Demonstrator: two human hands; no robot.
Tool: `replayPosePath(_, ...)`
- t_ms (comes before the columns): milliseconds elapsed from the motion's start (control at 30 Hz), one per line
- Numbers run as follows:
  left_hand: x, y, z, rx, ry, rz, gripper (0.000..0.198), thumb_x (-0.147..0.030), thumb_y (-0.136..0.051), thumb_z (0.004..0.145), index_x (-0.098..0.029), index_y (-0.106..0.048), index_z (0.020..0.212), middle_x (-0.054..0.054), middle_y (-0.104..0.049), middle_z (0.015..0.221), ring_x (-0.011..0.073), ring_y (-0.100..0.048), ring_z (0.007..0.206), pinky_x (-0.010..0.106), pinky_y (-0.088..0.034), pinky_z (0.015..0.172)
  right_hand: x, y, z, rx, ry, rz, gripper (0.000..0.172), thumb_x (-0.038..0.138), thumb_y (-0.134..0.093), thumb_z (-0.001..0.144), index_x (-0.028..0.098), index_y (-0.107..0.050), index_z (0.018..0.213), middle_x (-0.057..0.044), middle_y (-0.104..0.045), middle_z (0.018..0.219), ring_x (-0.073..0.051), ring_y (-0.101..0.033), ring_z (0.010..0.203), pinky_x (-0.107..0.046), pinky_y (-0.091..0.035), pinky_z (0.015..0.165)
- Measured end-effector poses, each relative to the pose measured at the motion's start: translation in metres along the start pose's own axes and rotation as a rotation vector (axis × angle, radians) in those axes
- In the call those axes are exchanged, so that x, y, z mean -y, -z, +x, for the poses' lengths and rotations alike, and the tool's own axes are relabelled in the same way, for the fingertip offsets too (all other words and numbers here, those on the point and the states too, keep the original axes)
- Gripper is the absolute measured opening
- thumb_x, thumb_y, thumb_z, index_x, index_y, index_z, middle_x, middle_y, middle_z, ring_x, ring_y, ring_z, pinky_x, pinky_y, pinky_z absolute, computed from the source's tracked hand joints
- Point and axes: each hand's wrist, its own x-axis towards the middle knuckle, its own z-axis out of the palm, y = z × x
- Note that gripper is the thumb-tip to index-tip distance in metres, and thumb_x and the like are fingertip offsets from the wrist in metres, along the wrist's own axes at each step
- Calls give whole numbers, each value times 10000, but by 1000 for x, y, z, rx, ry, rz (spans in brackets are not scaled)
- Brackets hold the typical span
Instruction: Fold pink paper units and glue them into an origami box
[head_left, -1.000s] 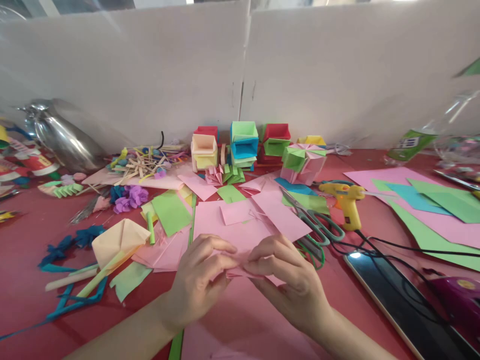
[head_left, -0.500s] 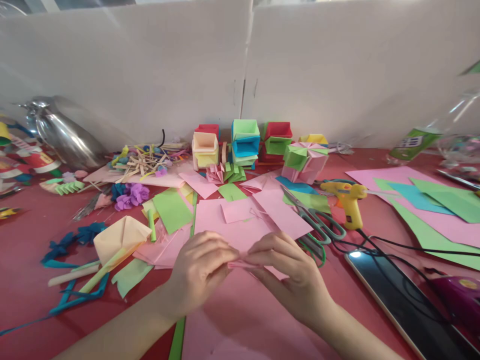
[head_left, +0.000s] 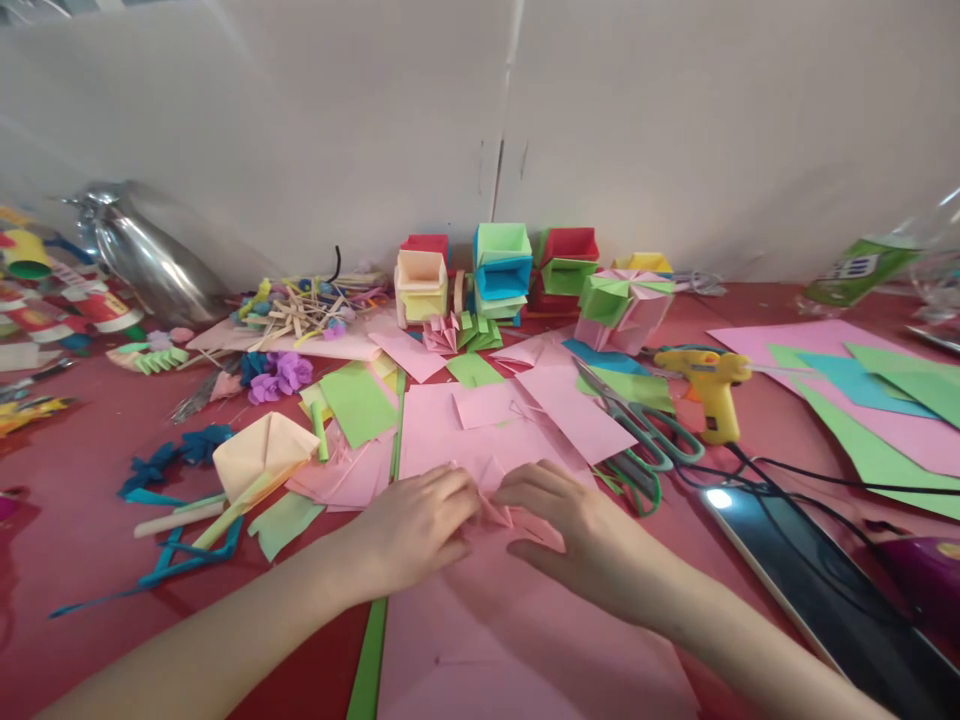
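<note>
Both hands meet over a large pink paper sheet (head_left: 525, 625) at the middle of the table. A small folded piece of pink paper (head_left: 496, 512) sits between their fingertips, its upper edges spread apart. My left hand (head_left: 420, 522) has its fingers curled together on the left side of that piece, hiding part of it. From the right, my right hand (head_left: 581, 522) bends its fingers over the other side, with the thumb lower and apart. More pink paper pieces (head_left: 574, 412) lie just beyond the hands. Grey-handled scissors (head_left: 660, 435) rest to their right.
A yellow glue gun (head_left: 709, 385), its black cord and a phone (head_left: 795, 590) lie at right. Colourful paper boxes (head_left: 502, 275) stand by the wall. At left are a peach folded paper shape (head_left: 262, 455), purple paper flowers (head_left: 285, 375) and a steel jug (head_left: 150, 260).
The pink piece, a thin flat fold between the fingertips before, now shows raised, parted edges. My right thumb has moved away from its fingers. The view has shifted slightly left.
</note>
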Motion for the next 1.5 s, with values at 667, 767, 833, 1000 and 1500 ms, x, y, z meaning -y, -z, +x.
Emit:
replayPosePath(667, 15, -14, -6, -193, -29, -316, 95, -251, -594, 812, -189, -562, 877, 42, -604, 1044, 172, -543, 985, 318, -445, 860, -13, -21, 2, -202, 176, -29, 150, 137, -515, 833, 162, -662, 815, -57, -674, 807, -158, -607, 729, -283, -504, 644)
replayPosePath(767, 15, -13, -10, -160, -30, -342, 78, -233, -591, 815, -189, -566, 873, 45, -606, 1051, 170, -545, 986, 317, -444, 868, -12, -17, 0, -149, 164, 68, 144, 132, -529, 826, 166, -660, 874, -66, -672, 875, -154, -609, 775, -278, -511, 679)
replayPosePath(833, 15, -12, -12, -144, -25, -349, 90, -223, -596, 812, -188, -571, 891, 50, -605, 1056, 169, -544, 992, 315, -446, 870, -12, -14, 0, -87, 131, 128, 152, 160, -572, 815, 161, -650, 945, -82, -657, 942, -165, -602, 839, -281, -515, 719)
replayPosePath(1000, 21, -8, -12, -94, -54, -384, 172, -211, -584, 825, -206, -577, 997, 46, -598, 1098, 157, -532, 1044, 304, -448, 890, -15, -12, -1, -33, 103, 146, 170, 153, -598, 807, 172, -652, 966, -81, -643, 980, -182, -582, 887, -297, -513, 746)
replayPosePath(1500, 17, -14, -11, -258, -154, -304, 116, -147, -506, 856, -143, -616, 818, 68, -668, 892, 148, -604, 868, 274, -498, 767, -10, -15, 0, -129, 117, 95, 163, 164, -552, 816, 180, -644, 950, -74, -668, 878, -175, -603, 800, -295, -518, 677)
